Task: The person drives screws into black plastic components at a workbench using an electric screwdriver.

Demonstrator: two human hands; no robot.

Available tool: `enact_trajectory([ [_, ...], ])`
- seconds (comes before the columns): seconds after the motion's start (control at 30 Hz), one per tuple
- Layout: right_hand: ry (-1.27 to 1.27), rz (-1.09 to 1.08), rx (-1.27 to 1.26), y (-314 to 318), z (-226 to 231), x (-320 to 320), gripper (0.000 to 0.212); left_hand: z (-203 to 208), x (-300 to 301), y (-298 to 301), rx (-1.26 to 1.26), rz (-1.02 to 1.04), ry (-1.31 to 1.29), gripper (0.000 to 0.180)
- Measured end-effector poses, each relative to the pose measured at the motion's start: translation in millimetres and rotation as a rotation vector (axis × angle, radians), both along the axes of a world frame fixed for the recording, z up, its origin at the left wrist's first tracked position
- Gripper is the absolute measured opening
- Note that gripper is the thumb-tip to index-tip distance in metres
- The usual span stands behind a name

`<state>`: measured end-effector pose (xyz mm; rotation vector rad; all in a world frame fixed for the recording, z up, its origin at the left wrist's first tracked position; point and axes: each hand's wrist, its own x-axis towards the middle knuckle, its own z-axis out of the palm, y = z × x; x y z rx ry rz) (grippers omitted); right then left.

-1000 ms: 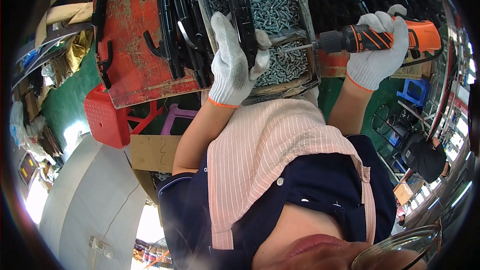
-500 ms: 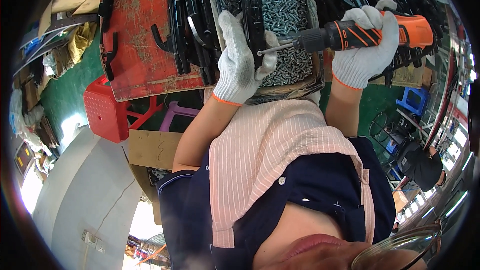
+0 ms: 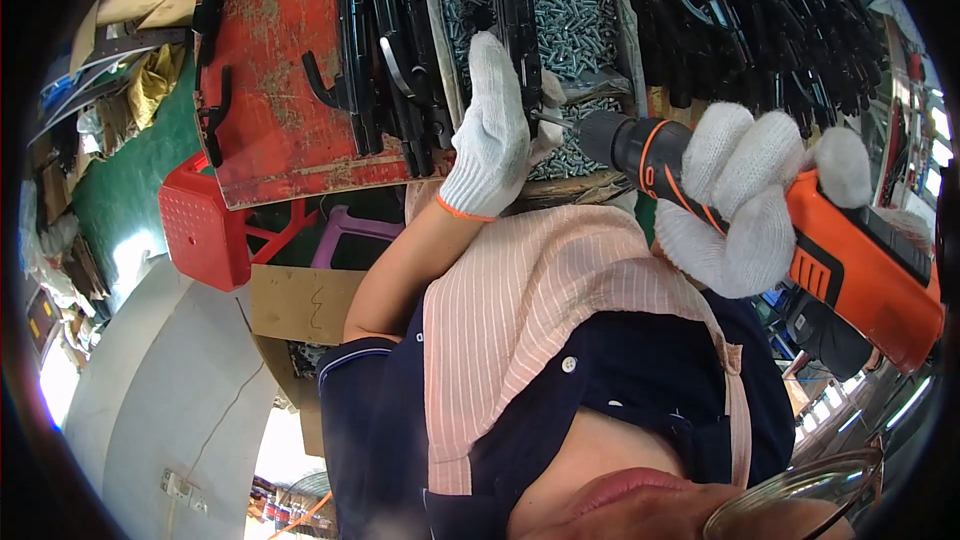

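My left hand (image 3: 490, 130), in a white knitted glove with an orange cuff, is wrapped round a glossy black tubular part (image 3: 513, 10). The part stretches away from me over a box (image 3: 637, 40) filled with loose silver screws (image 3: 575, 20). In my gloved right hand (image 3: 740, 195) is an orange and black cordless screwdriver (image 3: 865, 285), tilted with its rear end low at the right. Its thin bit (image 3: 556, 120) points left and meets the side of the black part near my left fingers. The exact contact at the tip is too small to make out.
Several black parts (image 3: 355, 50) lie on the worn red tabletop (image 3: 270, 70) left of the box. A large pile of similar parts (image 3: 760, 20) spreads to the right. Below the table's left corner stands a red stool (image 3: 205, 225), with a purple stool (image 3: 345, 230) and cardboard (image 3: 305, 300) nearby.
My right hand has come nearer to me, and the screwdriver has swung from nearly level to a slant, its rear end lower. My left hand and the black part have shifted slightly right.
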<state>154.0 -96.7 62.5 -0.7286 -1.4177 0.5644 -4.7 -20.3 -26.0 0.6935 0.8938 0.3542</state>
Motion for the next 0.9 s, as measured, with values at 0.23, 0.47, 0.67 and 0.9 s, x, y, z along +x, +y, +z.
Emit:
enact_trajectory([
  [0.23, 0.19, 0.002, -0.029, 19, 26, -2, 0.048, 22, 11, 5, -0.194, 0.098, 0.01, 0.062],
  [0.47, 0.44, -0.019, -0.023, 29, 29, -12, 0.059, 17, 5, 5, -0.306, 0.167, -0.071, 0.062],
  [0.67, 0.784, 0.007, 0.02, 24, 21, 18, 0.051, 23, 10, 7, -0.201, 0.193, -0.191, 0.035],
  [0.9, 0.833, 0.019, 0.108, 72, -53, 38, 0.085, 27, 12, 9, -0.247, 0.173, -0.033, 0.042],
])
